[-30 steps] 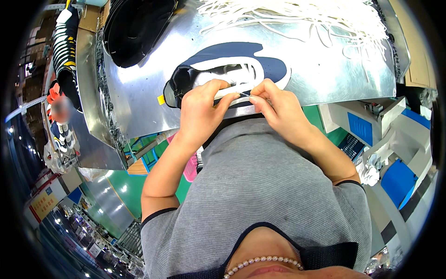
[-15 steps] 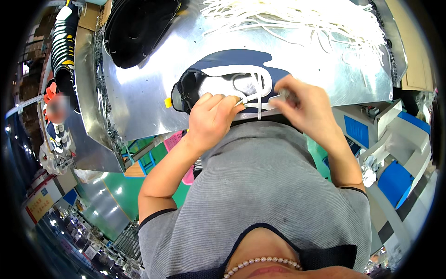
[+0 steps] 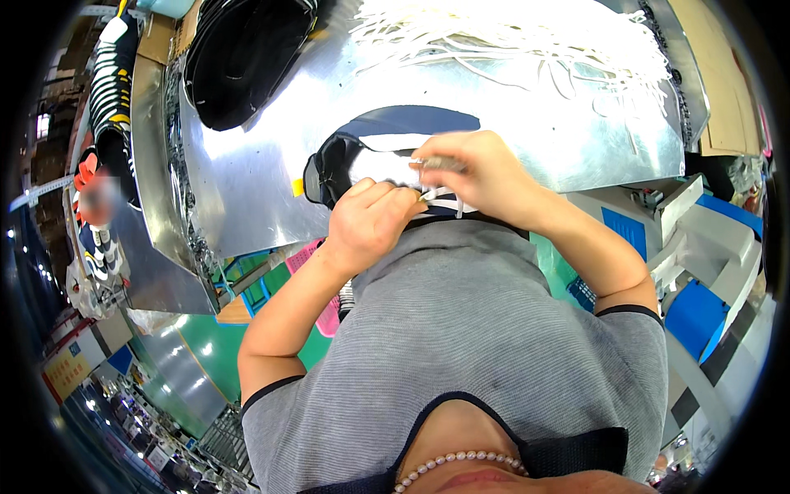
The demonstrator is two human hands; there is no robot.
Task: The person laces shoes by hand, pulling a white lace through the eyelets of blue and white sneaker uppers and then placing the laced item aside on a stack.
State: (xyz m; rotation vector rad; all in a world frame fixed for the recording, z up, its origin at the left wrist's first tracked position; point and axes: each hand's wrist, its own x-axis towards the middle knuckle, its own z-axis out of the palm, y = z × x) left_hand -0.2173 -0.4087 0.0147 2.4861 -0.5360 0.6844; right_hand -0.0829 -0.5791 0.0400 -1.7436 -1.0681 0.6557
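Observation:
A navy, black and white shoe (image 3: pixel 411 119) lies sideways on the metal table, its dark heel end to the left. My left hand (image 3: pixel 372 224) is closed in a pinch on the shoe's near edge. Over the shoe's opening, my right hand (image 3: pixel 494 177) has its fingers closed round a short greyish, handle-like tool (image 3: pixel 444 164); its tip is blurred. Close to the left fingertips, a white shoelace (image 3: pixel 445 194) runs along the near eyelet side. My right hand covers much of the toe half.
A heap of loose white laces (image 3: pixel 510 41) spreads over the back of the metal table (image 3: pixel 247 181). Black shoe parts (image 3: pixel 247 66) stand at the back left. A row of shoes (image 3: pixel 113 90) lies beyond the table's left edge. A grey and blue machine (image 3: pixel 699 272) stands at the right.
My right hand has moved left, from beside the shoe's toe half to over its opening. The lace loop seen there before is now hidden or pulled aside. My left hand keeps its pinch.

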